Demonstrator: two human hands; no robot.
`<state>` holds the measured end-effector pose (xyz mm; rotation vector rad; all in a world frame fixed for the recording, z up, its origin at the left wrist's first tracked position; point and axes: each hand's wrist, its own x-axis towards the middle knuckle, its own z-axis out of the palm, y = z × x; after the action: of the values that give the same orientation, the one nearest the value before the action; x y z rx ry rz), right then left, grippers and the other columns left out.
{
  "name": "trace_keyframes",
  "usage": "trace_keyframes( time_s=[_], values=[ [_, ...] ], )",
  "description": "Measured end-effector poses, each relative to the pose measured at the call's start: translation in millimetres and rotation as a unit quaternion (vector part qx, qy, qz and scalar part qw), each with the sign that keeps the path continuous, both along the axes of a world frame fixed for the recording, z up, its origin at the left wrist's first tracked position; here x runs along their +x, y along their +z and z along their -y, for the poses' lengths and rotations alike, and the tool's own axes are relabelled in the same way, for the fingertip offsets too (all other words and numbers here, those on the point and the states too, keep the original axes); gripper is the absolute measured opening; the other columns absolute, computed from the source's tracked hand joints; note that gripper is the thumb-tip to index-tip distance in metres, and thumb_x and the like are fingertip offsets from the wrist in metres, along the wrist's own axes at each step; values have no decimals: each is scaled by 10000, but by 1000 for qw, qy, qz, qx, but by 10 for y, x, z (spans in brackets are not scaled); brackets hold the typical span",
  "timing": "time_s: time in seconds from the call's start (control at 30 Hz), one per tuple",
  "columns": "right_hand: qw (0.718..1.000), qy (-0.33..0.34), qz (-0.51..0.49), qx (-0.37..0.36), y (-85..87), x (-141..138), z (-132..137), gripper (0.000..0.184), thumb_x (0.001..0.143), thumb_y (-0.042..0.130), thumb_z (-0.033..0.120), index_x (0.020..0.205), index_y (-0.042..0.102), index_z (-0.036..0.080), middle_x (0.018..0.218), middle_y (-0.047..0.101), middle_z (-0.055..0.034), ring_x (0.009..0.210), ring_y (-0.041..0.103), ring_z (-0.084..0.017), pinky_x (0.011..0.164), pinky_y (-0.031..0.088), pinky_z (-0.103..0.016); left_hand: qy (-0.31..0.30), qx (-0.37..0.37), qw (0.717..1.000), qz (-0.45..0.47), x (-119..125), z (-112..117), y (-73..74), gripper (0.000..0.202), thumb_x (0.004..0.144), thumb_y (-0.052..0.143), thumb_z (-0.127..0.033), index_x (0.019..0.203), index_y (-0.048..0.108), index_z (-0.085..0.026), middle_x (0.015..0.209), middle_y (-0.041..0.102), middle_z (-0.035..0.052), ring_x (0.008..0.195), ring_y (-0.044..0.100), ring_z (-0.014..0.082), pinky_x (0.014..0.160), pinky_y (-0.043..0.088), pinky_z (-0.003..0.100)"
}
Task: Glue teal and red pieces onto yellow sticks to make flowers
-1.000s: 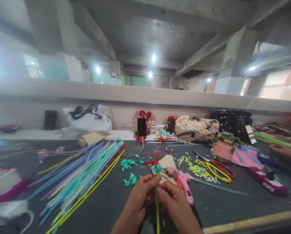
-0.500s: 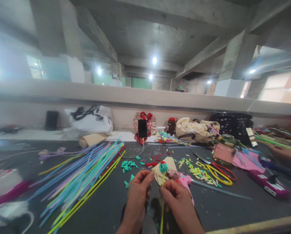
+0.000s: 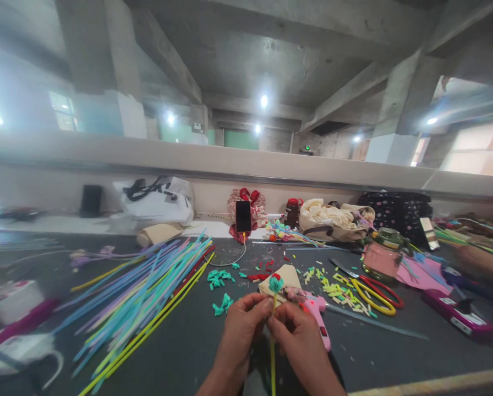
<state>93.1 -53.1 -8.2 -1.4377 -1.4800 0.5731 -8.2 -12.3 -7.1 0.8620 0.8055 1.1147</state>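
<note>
Between my hands stands a pipe-cleaner flower, its fuzzy teal head [image 3: 275,283] touched with red at the top and its long yellow stem [image 3: 273,357] running down toward me. My right hand [image 3: 298,335] pinches that stem below the head. From the other side, my left hand [image 3: 244,327] is closed, thumb and fingertips meeting at the stem just under the head; whether a small piece is also between them is hidden. Behind the flower lies a beige pad [image 3: 288,273]. A pink hot glue gun [image 3: 318,319] rests just right of my right hand.
Left lies a fan of coloured pipe cleaners [image 3: 147,308]. Teal snippets [image 3: 222,279] and yellow-green snippets [image 3: 339,291] are scattered ahead. Scissors [image 3: 372,294], a jar [image 3: 382,258] and a magenta device [image 3: 456,313] sit right. A phone [image 3: 243,216] stands behind; another person's arm [image 3: 483,267] shows far right.
My left hand has moved right and its fingertips now meet the stem beside my right hand; before, they were apart from it. The view has shifted slightly.
</note>
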Motion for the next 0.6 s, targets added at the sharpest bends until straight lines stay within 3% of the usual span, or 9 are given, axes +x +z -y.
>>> trace_keyframes(
  time_s=[0.27, 0.43, 0.6],
  values=[
    [999, -9, 39, 6, -36, 8, -33, 236, 712, 476, 287, 512, 419, 176, 466, 394, 60, 473, 375, -85, 448, 276, -189, -30, 1, 999, 36, -14, 101, 104, 178, 496, 711, -231, 583, 613, -111, 480, 588, -7, 440, 493, 90, 436, 330, 182],
    [1000, 19, -13, -15, -21, -9, 16, 256, 720, 470, 321, 520, 388, 183, 467, 362, 68, 447, 357, -75, 422, 273, -180, -29, -32, 998, 50, -20, 87, 109, 164, 499, 706, -213, 577, 597, -118, 458, 571, -24, 394, 471, 69, 399, 319, 169],
    [992, 55, -72, -88, -58, -77, 142, 211, 687, 454, 315, 529, 396, 188, 435, 331, 81, 345, 318, -59, 338, 230, -174, -29, -54, 996, 58, -44, 56, 114, 197, 507, 714, -240, 553, 568, -116, 342, 422, -88, 281, 272, -2, 301, 160, 127]
  ],
)
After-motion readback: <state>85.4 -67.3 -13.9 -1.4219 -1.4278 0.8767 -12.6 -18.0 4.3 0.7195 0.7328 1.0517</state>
